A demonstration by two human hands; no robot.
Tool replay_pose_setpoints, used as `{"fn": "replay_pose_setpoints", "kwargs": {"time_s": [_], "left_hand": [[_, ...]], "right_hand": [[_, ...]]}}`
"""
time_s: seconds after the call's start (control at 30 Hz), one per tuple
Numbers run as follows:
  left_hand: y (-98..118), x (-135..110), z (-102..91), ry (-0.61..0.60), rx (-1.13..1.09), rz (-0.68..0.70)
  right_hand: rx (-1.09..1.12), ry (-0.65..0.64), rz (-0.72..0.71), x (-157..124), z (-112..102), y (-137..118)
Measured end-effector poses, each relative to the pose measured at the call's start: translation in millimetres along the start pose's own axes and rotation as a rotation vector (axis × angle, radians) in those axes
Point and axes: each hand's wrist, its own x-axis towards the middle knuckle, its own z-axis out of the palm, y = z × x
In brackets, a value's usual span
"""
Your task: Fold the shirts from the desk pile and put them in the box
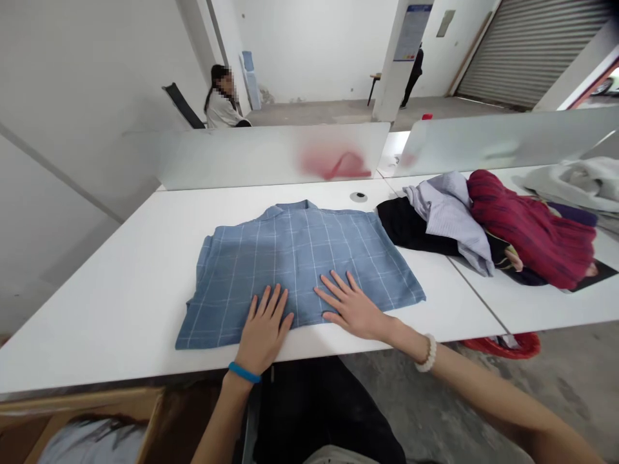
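A blue shirt with a white windowpane check [294, 258] lies spread on the white table [106, 277], its collar toward the far side and its lower edge near the table's front. My left hand [264, 328] rests flat on the lower middle of the cloth, fingers stretched out. To the right of it, my right hand [351, 306] lies palm down on the shirt with its fingers spread. Neither hand grips the fabric. The wrists carry a blue band on the left and a pale beaded bracelet on the right.
Rumpled clothes, including a striped grey shirt [452, 209] and a dark red plaid garment [527, 225], are piled at the right. Frosted partitions [232, 158] edge the table's back. A cardboard box [155, 419] stands below left, a red basket [527, 348] below right. A person [222, 106] sits beyond.
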Motion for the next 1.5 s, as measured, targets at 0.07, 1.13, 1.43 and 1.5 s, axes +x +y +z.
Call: {"fn": "replay_pose_setpoints", "kwargs": {"time_s": [0.07,1.13,1.43,1.5], "left_hand": [[-19.8,-11.8,0.4,-0.009,0.022,-0.042],[-44.3,43.9,-26.7,0.08,0.073,-0.3],[-18.2,165.7,18.9,-0.026,-0.213,-0.157],[-36.0,161.7,27.9,-0.069,-0.191,-0.158]], "right_hand": [[-0.017,-0.033,0.079,-19.5,5.8,14.1],[-0.119,-0.056,0.255,1.7,-13.3,73.5],[0.033,-0.096,0.02,152.1,26.2,27.9],[0.074,-0.119,0.047,154.3,33.8,39.5]]}}
